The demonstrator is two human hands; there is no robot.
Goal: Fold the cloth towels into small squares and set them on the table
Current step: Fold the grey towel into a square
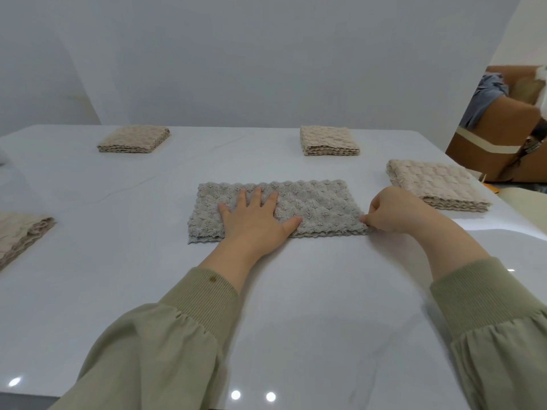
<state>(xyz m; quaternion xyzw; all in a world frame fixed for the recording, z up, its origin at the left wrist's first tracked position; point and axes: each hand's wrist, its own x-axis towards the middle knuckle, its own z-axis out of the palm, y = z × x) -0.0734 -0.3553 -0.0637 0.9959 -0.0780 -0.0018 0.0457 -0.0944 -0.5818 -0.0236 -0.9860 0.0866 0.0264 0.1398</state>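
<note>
A grey textured towel (319, 202) lies at the middle of the bench (296, 291), its long axis running 9 to 3 o'clock. The left hand (257, 217) presses flat, fingers spread, on the 9 o'clock half. The right hand (396, 211) pinches the near corner at the 3 o'clock end, apparently ready to fold it across.
</note>
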